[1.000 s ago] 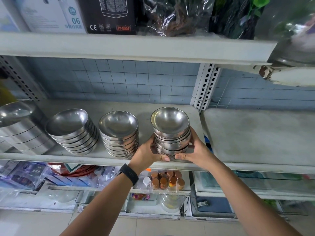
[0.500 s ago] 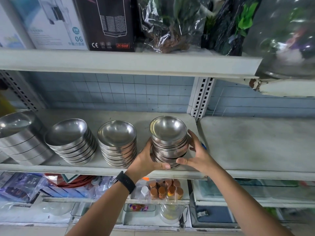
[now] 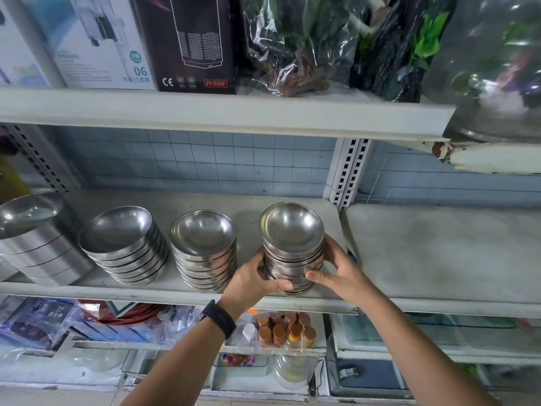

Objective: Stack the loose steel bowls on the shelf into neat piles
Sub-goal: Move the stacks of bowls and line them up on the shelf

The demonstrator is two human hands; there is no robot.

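A pile of several small steel bowls (image 3: 292, 230) stands near the right end of the middle shelf (image 3: 152, 291), close to its front edge. My left hand (image 3: 251, 279) cups the pile's lower left side, thumb across the front. My right hand (image 3: 336, 268) wraps its right side, thumb on the front. Left of it stand a second pile of steel bowls (image 3: 203, 238), a leaning third pile (image 3: 117, 232), and a stack of larger steel pans (image 3: 32, 221) at the far left.
A slotted upright post (image 3: 349, 171) rises just behind the held pile. The dusty shelf board (image 3: 439, 250) to the right is bare. Boxes and bagged plants fill the top shelf (image 3: 222, 112). Below are small copper-capped bottles (image 3: 285, 328) and packaged goods.
The pile now rests lower, on the shelf surface, and the view has tilted upward. My right hand's fingers have loosened a little around the bowls.
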